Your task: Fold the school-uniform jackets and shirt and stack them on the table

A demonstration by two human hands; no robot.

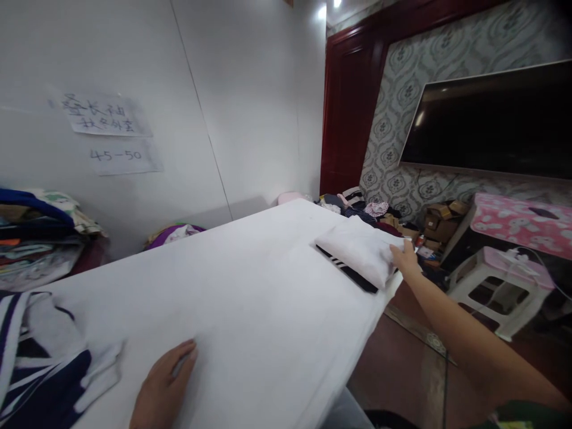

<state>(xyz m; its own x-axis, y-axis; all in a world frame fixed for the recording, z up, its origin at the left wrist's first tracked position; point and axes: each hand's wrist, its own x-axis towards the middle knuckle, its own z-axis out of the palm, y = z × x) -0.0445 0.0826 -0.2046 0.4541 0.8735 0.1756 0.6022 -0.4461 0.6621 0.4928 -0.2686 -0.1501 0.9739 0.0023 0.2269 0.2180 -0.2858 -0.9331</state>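
My right hand [406, 260] is at the far right end of the white table [250, 292], its fingers closed on the near right edge of a folded white garment [355, 244]. Under that garment a black piece with white stripes [346, 268] sticks out along the front. My left hand [165, 384] hovers over or rests on the near part of the table, loosely curled, with a gap between thumb and fingers and nothing held. To its left lies a navy and white striped garment [49, 375], partly cut off by the frame edge.
Piled clothes [36, 238] stand beyond the table's left side, near a purple-rimmed container [174, 235]. More clothes [357, 205] and cardboard boxes [440, 220] lie past the far end. A plastic stool [500, 286] stands right. Handwritten paper notes [109, 116] hang on the wall.
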